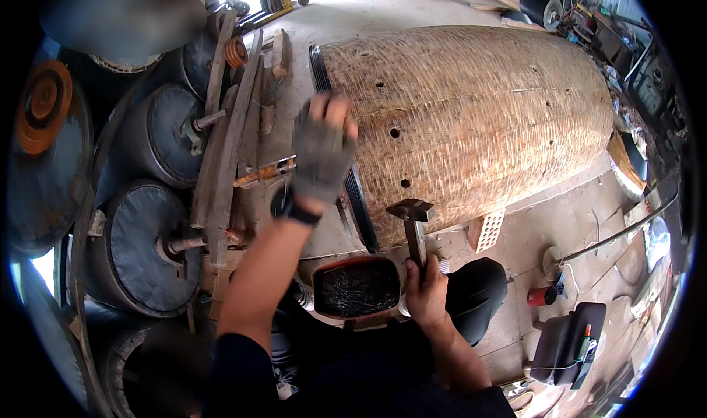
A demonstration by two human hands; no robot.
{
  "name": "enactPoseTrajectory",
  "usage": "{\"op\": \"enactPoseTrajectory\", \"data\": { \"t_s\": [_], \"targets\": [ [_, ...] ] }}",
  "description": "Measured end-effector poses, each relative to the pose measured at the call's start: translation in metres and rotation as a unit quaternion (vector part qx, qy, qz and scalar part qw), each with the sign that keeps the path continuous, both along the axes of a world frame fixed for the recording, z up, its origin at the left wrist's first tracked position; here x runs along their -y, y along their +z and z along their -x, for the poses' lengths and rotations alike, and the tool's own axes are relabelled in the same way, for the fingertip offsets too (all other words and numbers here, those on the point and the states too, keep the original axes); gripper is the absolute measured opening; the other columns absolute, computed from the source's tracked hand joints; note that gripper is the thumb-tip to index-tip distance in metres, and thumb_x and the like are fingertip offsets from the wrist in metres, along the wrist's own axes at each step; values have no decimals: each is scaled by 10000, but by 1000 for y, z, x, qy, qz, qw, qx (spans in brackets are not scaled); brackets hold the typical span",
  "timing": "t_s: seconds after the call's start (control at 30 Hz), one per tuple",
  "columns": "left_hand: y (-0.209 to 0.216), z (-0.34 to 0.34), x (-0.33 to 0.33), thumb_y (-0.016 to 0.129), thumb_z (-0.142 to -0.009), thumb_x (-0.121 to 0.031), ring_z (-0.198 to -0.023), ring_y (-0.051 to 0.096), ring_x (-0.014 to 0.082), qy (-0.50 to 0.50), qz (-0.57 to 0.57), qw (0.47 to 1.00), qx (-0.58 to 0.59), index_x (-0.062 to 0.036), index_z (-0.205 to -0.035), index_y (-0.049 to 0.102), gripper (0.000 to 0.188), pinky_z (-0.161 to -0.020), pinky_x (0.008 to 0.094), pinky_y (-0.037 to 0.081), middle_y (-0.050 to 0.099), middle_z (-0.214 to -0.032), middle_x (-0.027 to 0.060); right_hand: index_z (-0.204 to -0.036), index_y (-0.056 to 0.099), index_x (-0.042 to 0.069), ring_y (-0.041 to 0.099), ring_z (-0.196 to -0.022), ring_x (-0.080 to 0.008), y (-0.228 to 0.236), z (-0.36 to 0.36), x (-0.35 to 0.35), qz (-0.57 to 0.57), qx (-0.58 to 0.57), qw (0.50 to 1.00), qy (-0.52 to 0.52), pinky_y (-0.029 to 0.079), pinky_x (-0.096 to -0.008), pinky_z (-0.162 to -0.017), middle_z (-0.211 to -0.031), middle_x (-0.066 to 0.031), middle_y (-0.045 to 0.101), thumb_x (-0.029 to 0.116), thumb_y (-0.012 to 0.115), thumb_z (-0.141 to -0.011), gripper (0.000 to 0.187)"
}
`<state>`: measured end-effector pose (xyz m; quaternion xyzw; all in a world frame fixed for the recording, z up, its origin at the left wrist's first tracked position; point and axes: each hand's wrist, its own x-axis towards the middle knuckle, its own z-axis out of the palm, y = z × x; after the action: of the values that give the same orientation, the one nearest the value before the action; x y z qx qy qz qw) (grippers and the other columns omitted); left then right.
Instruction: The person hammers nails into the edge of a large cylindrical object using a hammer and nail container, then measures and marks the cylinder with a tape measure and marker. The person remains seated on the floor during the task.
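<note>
A large drum (479,116) covered in rough, chiselled-looking brown wood lies on its side before me, with several dark holes in it. A black ribbed band (357,204) rings its left end. My left hand (324,149), in a grey fingerless glove, is over that band; motion blurs its fingers, so any grip is unclear. My right hand (427,291) is wrapped round the handle of a hammer (414,223), its head raised near the drum's lower left edge. Between my knees sits a tub (393,265) filled with many thin dark nails.
Metal rollers with shafts (151,248) crowd the left side, beside long wooden beams (234,145). A perforated brick (487,231) is against the drum's near side. At lower right are a dark box-like seat (563,344) and a red can (543,296). Another roller (526,2) lies at far right.
</note>
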<state>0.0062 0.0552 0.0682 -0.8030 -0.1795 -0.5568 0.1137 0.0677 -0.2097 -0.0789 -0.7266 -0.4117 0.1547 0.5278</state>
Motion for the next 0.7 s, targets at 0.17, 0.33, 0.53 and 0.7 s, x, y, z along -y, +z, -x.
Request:
{"op": "enactPoseTrajectory", "data": {
  "t_s": [0.17, 0.33, 0.53, 0.7],
  "targets": [
    [-81, 50, 68, 643, -882, 33, -891, 650, 276, -154, 225, 961, 45, -22, -1243, 587, 369, -816, 419, 533, 641, -1003, 133, -966, 507, -8, 632, -700, -492, 3, -2, -17, -21, 6, 1000, 7, 474, -513, -561, -743, -271, 631, 166, 611, -987, 204],
    [-95, 51, 77, 664, -875, 54, -951, 667, 247, -123, 246, 961, -3, -31, -1325, 564, 469, -855, 401, 532, 659, -1010, 115, -987, 516, -7, 634, -700, -486, 2, -7, -22, 0, 2, 1000, 16, 478, -504, -564, -749, -263, 631, 163, 626, -979, 203],
    [-83, 51, 71, 649, -834, 96, -901, 664, 235, -148, 306, 940, -12, -42, -1364, 553, 556, -816, 373, 540, 655, -977, 113, -995, 523, -5, 636, -686, -471, 2, -5, -31, -20, 9, 1000, 13, 482, -490, -563, -750, -258, 627, 165, 628, -979, 200],
    [-89, 37, 77, 645, -832, 78, -809, 621, 160, -149, 389, 909, -16, -59, -1464, 420, 685, -705, 311, 545, 585, -970, 82, -1008, 524, -4, 640, -683, -465, 13, -3, -32, -21, 21, 999, 24, 488, -486, -570, -764, -253, 635, 147, 613, -983, 177]
  ]
}}
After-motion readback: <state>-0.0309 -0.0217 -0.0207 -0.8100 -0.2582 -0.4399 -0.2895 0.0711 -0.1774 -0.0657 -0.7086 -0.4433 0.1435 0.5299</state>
